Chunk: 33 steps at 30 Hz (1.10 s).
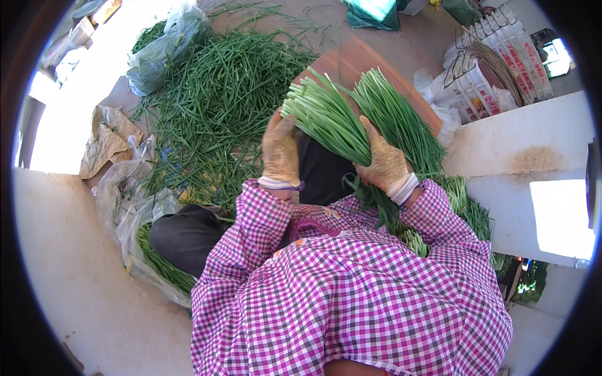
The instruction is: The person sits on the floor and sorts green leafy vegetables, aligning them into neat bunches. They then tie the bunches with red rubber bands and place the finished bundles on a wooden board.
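My right hand (384,160), in a stained yellowish work glove, grips a bundle of garlic chives (329,120) around its green leafy part. The bundle tilts up and to the left, its pale cut ends bunched together. At those ends is my left hand (281,149), gloved too and slightly blurred; its fingertips are at the side of the stems, and whether they press on them is unclear. Another bundle of chives (397,117) lies on a reddish-brown wooden board (362,58), just beyond my right hand. Dark leaf tips hang below my right hand.
Loose chives (230,80) form a large heap on the floor, beside a filled plastic bag (176,47). More bundles (475,216) lie by my right elbow. White plastic crates (508,51) stand at the upper right, near a low white wall (522,141). Clear plastic (122,188) lies left.
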### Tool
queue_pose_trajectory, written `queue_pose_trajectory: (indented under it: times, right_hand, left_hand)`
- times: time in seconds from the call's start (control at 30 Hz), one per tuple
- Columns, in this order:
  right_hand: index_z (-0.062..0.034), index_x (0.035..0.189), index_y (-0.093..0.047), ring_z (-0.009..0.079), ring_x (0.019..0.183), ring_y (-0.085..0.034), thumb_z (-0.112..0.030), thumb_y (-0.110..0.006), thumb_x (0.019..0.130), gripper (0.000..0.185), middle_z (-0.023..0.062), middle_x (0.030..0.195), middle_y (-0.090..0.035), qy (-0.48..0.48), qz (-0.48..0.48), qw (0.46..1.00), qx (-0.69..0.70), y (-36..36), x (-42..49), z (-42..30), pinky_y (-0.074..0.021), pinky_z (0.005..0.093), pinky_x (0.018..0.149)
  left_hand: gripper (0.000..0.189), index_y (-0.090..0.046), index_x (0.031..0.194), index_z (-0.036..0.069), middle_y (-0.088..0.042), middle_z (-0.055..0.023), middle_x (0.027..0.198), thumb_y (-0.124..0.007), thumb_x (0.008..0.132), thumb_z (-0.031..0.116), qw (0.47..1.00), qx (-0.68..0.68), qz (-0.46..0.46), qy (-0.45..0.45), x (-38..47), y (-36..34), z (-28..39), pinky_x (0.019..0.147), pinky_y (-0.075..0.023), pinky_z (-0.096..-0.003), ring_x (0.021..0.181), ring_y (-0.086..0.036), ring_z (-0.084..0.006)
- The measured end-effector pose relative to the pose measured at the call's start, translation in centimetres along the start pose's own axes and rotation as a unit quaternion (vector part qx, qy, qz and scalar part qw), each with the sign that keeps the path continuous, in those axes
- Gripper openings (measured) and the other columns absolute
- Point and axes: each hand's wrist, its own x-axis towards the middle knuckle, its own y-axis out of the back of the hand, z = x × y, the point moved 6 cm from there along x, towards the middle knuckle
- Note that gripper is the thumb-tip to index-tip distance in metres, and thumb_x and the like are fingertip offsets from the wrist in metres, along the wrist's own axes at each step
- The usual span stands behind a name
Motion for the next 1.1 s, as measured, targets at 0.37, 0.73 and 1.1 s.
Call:
queue_pose_trajectory:
  times: [0.37, 0.73, 1.1]
  right_hand:
    - [-0.0049, 0.157, -0.007, 0.0333, 0.088, -0.067, -0.026, -0.082, 0.068, 0.118, 0.0211, 0.101, -0.063, 0.018, -0.024, 1.0, -0.007, -4.4, 0.7, 1.8, -0.0568, 0.0416, 0.077]
    - [-0.0037, 0.156, -0.006, 0.0326, 0.085, -0.067, -0.025, -0.083, 0.069, 0.118, 0.0206, 0.1, -0.062, 0.02, -0.027, 0.999, 0.011, -4.6, 0.7, 4.3, -0.0573, 0.0405, 0.074]
    - [-0.0049, 0.157, -0.008, 0.0312, 0.087, -0.068, -0.027, -0.084, 0.069, 0.118, 0.0199, 0.102, -0.062, 0.01, -0.053, 0.999, 0.007, -3.6, 0.8, 6.4, -0.0571, 0.0394, 0.074]
  left_hand:
    - [0.027, -0.066, 0.095, 0.006, -0.06, -0.0089, 0.069, -0.072, 0.088, 0.031, 0.652, 0.73, -0.038, -0.202, -2.8, -3.1, 2.7, 0.054, -0.0472, -0.0388, 0.057, -0.06, -0.0277]
    - [0.022, -0.07, 0.102, 0.008, -0.068, -0.0069, 0.088, -0.067, 0.091, 0.026, 0.657, 0.744, 0.108, -0.058, 6.4, 3.1, 11.5, 0.077, -0.0493, -0.0348, 0.086, -0.064, -0.0186]
    - [0.016, -0.071, 0.093, 0.004, -0.068, -0.0104, 0.108, -0.075, 0.079, 0.012, 0.616, 0.753, -0.124, -0.195, 8.2, -4.5, 1.3, 0.091, -0.0488, -0.0395, 0.102, -0.063, -0.0286]
